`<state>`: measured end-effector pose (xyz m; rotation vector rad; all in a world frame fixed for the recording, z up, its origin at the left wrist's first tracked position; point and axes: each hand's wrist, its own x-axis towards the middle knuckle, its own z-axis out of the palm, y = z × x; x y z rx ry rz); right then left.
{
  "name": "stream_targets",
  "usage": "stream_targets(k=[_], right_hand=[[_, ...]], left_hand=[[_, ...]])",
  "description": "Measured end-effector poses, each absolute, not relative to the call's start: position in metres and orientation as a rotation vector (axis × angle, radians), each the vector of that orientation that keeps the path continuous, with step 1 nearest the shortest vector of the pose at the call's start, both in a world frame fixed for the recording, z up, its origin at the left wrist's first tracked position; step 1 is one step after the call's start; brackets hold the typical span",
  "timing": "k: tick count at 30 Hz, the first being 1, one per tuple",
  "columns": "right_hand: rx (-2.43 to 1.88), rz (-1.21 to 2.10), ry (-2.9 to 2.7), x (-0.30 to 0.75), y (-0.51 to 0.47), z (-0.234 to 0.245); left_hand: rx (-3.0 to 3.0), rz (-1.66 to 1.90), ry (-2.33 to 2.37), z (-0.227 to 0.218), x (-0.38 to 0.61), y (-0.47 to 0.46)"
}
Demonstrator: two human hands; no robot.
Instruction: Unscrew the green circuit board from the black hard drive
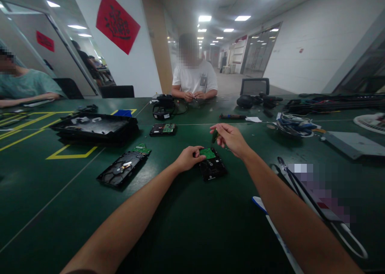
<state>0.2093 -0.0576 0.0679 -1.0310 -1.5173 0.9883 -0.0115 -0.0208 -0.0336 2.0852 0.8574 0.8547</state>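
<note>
A black hard drive (213,170) with a green circuit board (208,153) lies on the green table in front of me. My left hand (190,158) is closed on its left edge, with the thumb resting at the board. Above the drive's far right corner, my right hand (228,138) pinches a small dark green screwdriver (214,137) that points down at the drive. Its tip is too small to make out. To the left lies another hard drive (123,168), its green board sticking out at the far end. A smaller drive (163,129) sits farther back.
Black trays (93,127) are stacked at the left. Across the table a person (195,79) handles something small. A pen-like tool (232,116) lies beyond my hands. To the right are bundled cables (296,125), a grey metal case (356,144) and a lanyard (303,192).
</note>
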Motion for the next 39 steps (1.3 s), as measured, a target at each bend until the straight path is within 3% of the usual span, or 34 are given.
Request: stream_targets(k=[8,17,24,34,39], right_hand=[[-1.136,0.875,-1.444,0.2099,-0.0558,0.0666],[-0.99,1.013,-1.507,0.2074,-0.0562,0.0656],[-1.126,0.836,-1.474,0.2106,-0.053,0.0635],[-1.021,1.017,-1.511,0.208,-0.0564,0.0664],[-1.123,0.854,-1.48,0.2091,-0.0559,0.067]], left_hand=[[2.095,0.854,0.853,-0.0359,-0.0121,-0.0193],[2.095,0.848,0.862,-0.0331,-0.011,-0.0214],[2.1,0.851,0.864,-0.0322,-0.0111,-0.0217],[2.093,0.864,0.845,-0.0339,-0.0114,-0.0207],[2.113,0.855,0.858,-0.0348,-0.0122,-0.0199]])
